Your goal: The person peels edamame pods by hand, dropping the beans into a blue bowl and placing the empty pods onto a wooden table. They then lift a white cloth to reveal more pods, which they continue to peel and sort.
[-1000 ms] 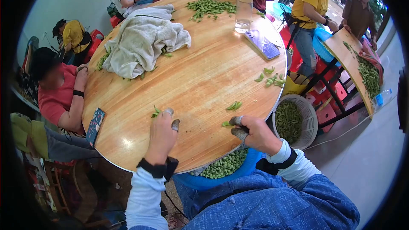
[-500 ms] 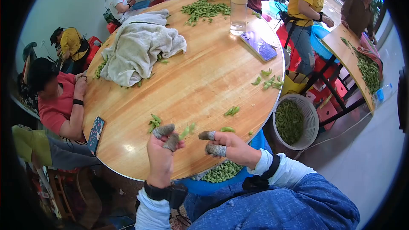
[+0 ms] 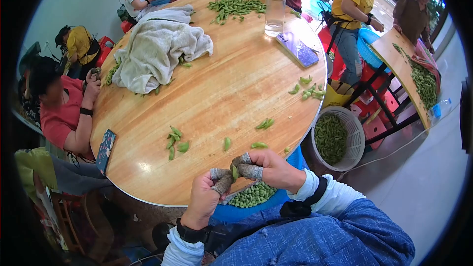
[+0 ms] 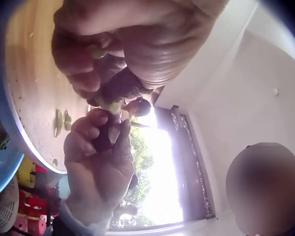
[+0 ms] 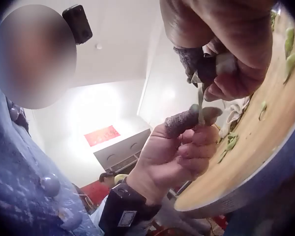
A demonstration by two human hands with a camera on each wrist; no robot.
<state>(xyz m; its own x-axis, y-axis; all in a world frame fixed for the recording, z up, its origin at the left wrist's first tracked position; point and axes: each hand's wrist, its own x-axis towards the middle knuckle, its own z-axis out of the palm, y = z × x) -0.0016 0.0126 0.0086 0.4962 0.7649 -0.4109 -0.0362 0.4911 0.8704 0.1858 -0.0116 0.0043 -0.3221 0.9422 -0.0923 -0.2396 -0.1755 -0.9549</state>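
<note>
Both hands meet at the near edge of the round table, finger covers on thumbs and forefingers. Between them is a green soybean pod (image 3: 235, 172), pinched by my left hand (image 3: 203, 198) from one side and my right hand (image 3: 277, 171) from the other. In the right wrist view the pod (image 5: 200, 96) stretches between both sets of covered fingertips. A small green bean (image 4: 96, 51) shows among my left fingers in the left wrist view. Below the hands, shelled beans (image 3: 253, 195) fill a blue basin (image 3: 226, 215). Loose pods (image 3: 258, 145) lie just beyond the hands.
On the wooden table (image 3: 212, 103) are a crumpled towel (image 3: 160, 51), a heap of pods (image 3: 236, 7), a bottle (image 3: 275, 12), a purple phone (image 3: 298, 49) and a dark patterned case (image 3: 106, 150). A white basket (image 3: 358, 140) of pods stands right. Several people sit around.
My left hand has come back from the small pod group at the left, and my right hand has moved left. They now meet at one pod over the table's near edge.
</note>
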